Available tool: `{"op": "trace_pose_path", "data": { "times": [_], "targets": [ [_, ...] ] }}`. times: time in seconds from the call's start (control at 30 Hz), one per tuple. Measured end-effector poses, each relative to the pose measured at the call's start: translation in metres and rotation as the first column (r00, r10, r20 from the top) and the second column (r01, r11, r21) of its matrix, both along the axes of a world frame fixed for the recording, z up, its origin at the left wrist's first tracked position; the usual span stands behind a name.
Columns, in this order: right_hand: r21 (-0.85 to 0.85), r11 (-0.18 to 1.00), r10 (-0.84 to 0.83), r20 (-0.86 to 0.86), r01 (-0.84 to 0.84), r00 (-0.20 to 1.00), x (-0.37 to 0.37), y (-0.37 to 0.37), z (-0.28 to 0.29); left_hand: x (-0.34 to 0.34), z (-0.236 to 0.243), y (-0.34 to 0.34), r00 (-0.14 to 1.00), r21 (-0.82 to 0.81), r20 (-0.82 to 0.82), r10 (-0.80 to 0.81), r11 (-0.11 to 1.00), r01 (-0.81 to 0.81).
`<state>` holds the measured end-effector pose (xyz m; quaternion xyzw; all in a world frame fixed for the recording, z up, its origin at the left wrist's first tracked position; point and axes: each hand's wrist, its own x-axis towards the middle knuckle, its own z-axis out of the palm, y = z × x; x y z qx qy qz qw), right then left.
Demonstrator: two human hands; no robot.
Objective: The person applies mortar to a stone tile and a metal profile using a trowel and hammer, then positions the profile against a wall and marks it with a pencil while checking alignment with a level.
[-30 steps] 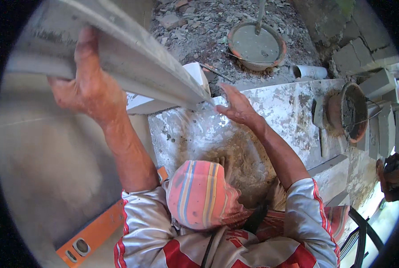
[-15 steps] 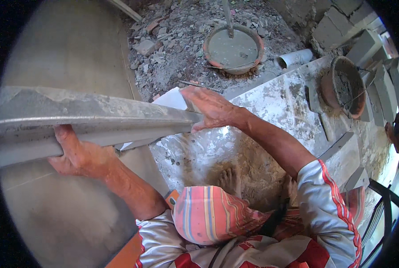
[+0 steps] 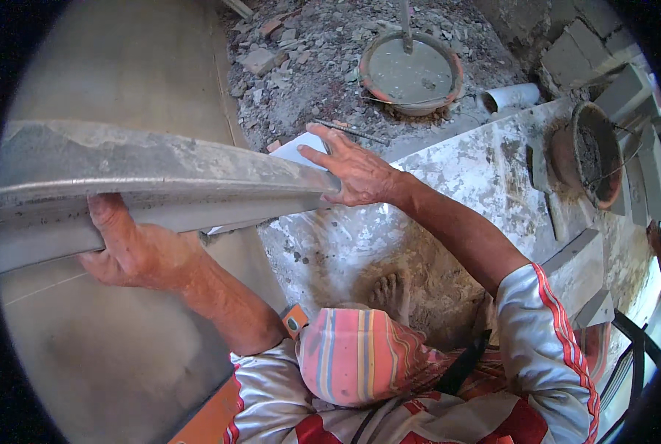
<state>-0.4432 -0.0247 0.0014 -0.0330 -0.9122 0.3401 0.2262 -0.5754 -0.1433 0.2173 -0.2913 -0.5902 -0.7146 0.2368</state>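
A long grey metal straightedge point(image 3: 175, 166) runs from the left rim of the view to the middle, over a smooth grey cement surface point(image 3: 116, 340). My left hand point(image 3: 149, 251) grips its near side, thumb up against the lengthwise ridge and fingers tucked beneath. At the bar's right end my right hand point(image 3: 363, 174) holds on, its thumb side on the near edge and its upper fingers spread over the far side. A flat white piece point(image 3: 298, 150) lies against the bar beside those fingers, partly hidden by the bar.
Rubble point(image 3: 301, 81) covers the ground beyond, with a tub point(image 3: 366, 81) of wet grey mix. Farther right are a white pipe point(image 3: 511, 97), a second mortar tub point(image 3: 565, 159) and grey blocks point(image 3: 571, 270). An orange spirit level point(image 3: 212, 414) stands by my left arm.
The view has shifted, so the surroundings sit farther right. The fingers of my right hand have spread apart at the bar's end. My left hand keeps its hold.
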Motion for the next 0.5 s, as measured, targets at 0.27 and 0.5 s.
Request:
{"op": "trace_pose_path", "data": {
  "times": [0.27, 0.5],
  "targets": [
    [-0.053, 0.997, -0.058, 0.070, 0.062, 0.996, -0.005, -0.011, -0.004, 0.006, 0.003, 0.007, 0.997, 0.027, -0.007, -0.077, 0.997, 0.077],
    [-0.087, 0.990, -0.102, 0.079, 0.109, 0.992, -0.006, -0.013, -0.009, 0.003, 0.003, 0.014, 0.992, 0.067, -0.079, -0.102, 0.992, 0.108]
  ]
}}
